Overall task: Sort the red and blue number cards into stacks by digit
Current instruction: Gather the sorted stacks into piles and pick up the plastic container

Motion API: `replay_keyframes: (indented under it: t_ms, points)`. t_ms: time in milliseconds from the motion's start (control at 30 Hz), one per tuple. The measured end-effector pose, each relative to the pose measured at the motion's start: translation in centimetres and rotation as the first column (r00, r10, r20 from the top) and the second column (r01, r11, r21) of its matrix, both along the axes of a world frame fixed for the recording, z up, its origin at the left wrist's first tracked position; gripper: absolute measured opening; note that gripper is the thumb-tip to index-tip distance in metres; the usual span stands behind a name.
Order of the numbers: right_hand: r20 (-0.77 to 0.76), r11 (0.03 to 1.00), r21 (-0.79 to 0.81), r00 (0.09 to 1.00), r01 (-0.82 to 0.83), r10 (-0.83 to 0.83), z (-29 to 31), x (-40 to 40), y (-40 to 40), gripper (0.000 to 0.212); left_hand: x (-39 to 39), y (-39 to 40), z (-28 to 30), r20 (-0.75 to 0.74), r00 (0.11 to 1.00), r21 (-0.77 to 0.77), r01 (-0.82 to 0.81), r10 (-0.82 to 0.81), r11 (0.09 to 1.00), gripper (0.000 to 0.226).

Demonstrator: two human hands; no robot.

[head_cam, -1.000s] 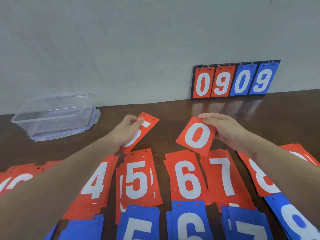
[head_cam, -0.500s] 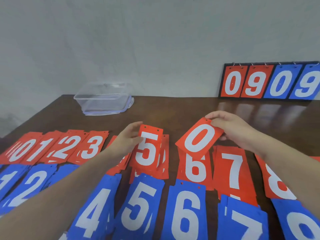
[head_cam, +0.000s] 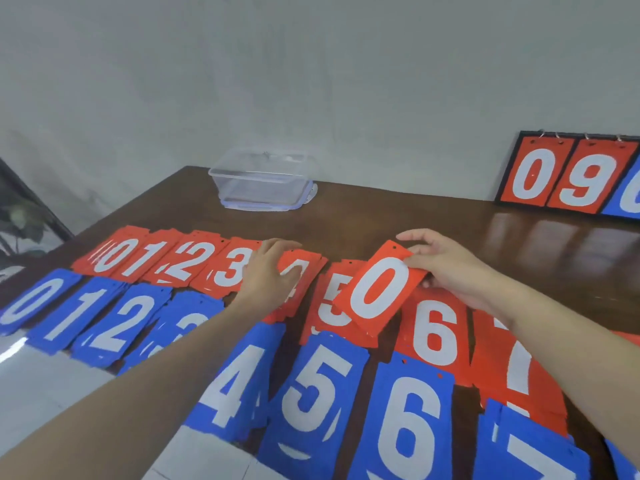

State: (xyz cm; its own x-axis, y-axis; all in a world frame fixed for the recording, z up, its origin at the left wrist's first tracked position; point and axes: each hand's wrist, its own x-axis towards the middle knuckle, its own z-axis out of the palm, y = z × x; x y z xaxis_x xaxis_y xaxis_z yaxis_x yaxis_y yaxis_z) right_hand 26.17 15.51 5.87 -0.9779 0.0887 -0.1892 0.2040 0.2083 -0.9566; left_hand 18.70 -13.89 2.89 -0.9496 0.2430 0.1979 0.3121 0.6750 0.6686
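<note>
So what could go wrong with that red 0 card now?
1. The right hand pinches the red 0 card only by its top edge, over the red 5 stack. It might slip and land on the wrong stack.
2. The red 0 stack lies far left, so the carrying arm may brush stacks it crosses.
3. The left hand rests on the red 4 stack, already uneven; a nudge could slide cards.

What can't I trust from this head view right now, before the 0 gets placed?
- Red 4 stack: digit mostly covered by the left hand.
- Blue 3 stack: digit partly hidden by the left forearm.
- Red 5 stack: right side covered by the red 0 card, pinched by the right hand.
- Scoreboard: cut off by the right edge.
- Stacks past 7: out of frame.
</note>
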Motion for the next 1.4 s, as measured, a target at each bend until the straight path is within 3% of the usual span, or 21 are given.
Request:
replay_keyframes:
  t_ms: [133, 300, 500, 633, 767, 1000, 1133, 1233, 1333, 1400]
  points:
    - [-0.003, 0.998, 0.023, 0.999, -0.051, 0.051, 0.5, -3.4, -5.2, 0.031, -0.8, -6.5, 0.2, -0.104, 0.992, 0.026, -0.064, 0.066, 0.998, 0.033]
    - [-0.008, 0.984, -0.016, 0.984, -0.178, 0.178, 0.8, -8.7, -15.2, 0.030, -3.0, -17.3, -0.2, -0.060, 0.968, 0.060, -0.239, 0.243, 0.969, 0.026]
    - [-0.026, 0.942, -0.032, 0.942, -0.335, 0.335, 0.1, -15.2, -29.1, 0.037, -4.6, -30.1, 0.0, -0.036, 0.837, 0.225, -0.526, 0.546, 0.820, 0.023]
    - [-0.031, 0.914, 0.012, 0.913, -0.406, 0.407, -0.6, -18.9, -37.4, 0.042, -4.6, -37.0, -0.2, -0.005, 0.740, 0.254, -0.650, 0.673, 0.716, 0.022]
    - [-0.048, 0.920, 0.020, 0.919, -0.392, 0.392, -0.6, -23.0, -44.3, 0.038, -4.3, -42.1, -1.1, 0.004, 0.668, 0.244, -0.723, 0.744, 0.647, 0.026]
    - [-0.112, 0.909, 0.262, 0.926, -0.323, 0.361, -1.5, -29.9, -51.0, 0.029, -5.6, -46.2, -3.9, 0.128, 0.608, 0.277, -0.780, 0.783, 0.561, 0.027]
    - [-0.127, 0.790, 0.550, 0.908, -0.270, 0.398, -3.1, -32.0, -51.9, 0.030, -6.1, -46.7, -4.7, 0.178, 0.588, 0.307, -0.795, 0.789, 0.523, 0.030]
    - [-0.089, 0.549, 0.818, 0.906, -0.170, 0.413, -4.0, -32.3, -51.8, 0.035, -6.2, -46.8, -5.2, 0.246, 0.573, 0.326, -0.808, 0.782, 0.490, 0.027]
    - [-0.163, 0.481, 0.869, 0.851, -0.115, 0.499, -3.4, -31.1, -52.6, 0.039, -5.9, -46.5, -5.2, 0.332, 0.543, 0.381, -0.826, 0.772, 0.417, 0.029]
    - [-0.207, 0.459, 0.873, 0.728, -0.164, 0.653, -2.6, -29.1, -54.2, 0.038, -5.5, -46.4, -5.1, 0.422, 0.523, 0.452, -0.829, 0.741, 0.329, 0.032]
